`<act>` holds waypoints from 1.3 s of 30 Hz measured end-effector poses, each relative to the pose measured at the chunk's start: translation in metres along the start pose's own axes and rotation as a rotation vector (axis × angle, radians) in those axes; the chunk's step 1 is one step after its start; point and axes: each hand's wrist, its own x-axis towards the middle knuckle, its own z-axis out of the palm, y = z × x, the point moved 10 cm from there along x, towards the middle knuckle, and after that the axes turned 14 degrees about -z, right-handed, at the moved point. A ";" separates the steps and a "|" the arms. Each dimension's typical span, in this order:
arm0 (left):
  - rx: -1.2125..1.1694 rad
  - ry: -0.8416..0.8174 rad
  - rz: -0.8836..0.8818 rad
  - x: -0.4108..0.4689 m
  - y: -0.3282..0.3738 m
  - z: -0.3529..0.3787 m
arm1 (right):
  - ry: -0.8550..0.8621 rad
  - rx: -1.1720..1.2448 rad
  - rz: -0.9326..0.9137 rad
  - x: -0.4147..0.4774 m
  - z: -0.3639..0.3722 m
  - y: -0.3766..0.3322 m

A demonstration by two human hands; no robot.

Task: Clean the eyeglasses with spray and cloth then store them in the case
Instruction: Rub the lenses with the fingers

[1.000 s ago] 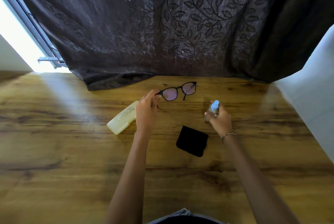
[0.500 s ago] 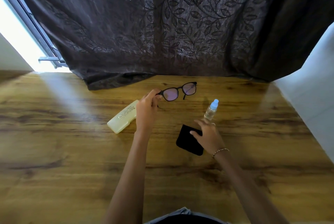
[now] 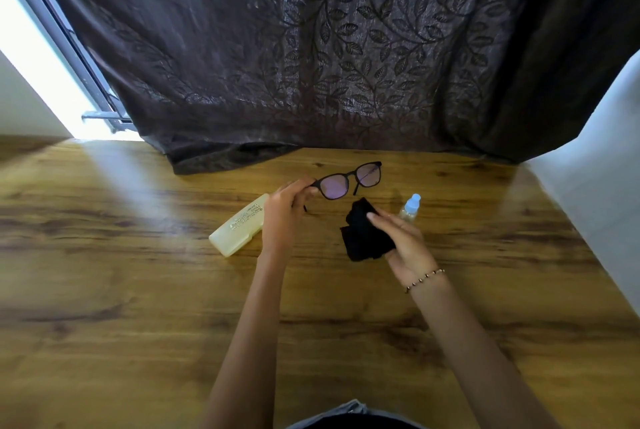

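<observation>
My left hand (image 3: 284,212) holds the black-framed eyeglasses (image 3: 349,180) by their left end, lenses raised above the wooden table (image 3: 138,307). My right hand (image 3: 403,243) grips the black cloth (image 3: 363,231), lifted off the table just below the glasses. The small clear spray bottle (image 3: 410,207) with a pale blue cap stands upright on the table behind my right hand. A pale yellow glasses case (image 3: 239,227), closed, lies on the table left of my left hand.
A dark leaf-patterned curtain (image 3: 311,58) hangs along the table's far edge, its hem resting on the wood. A white wall (image 3: 602,165) borders the table on the right. A bright window frame (image 3: 69,58) is at the far left.
My right hand let go of the spray bottle, moved down to the black cloth and picked it up off the table. My left hand kept holding the eyeglasses in place.
</observation>
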 end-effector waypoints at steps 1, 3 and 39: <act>0.006 -0.017 0.009 0.000 0.001 0.001 | 0.022 -0.043 -0.092 0.002 0.003 -0.013; 0.003 -0.064 0.030 0.002 0.005 0.004 | 0.102 -0.215 -0.346 0.001 0.008 -0.045; -0.402 -0.177 -0.351 0.011 -0.010 0.024 | -0.294 -1.438 -1.102 -0.011 0.118 -0.066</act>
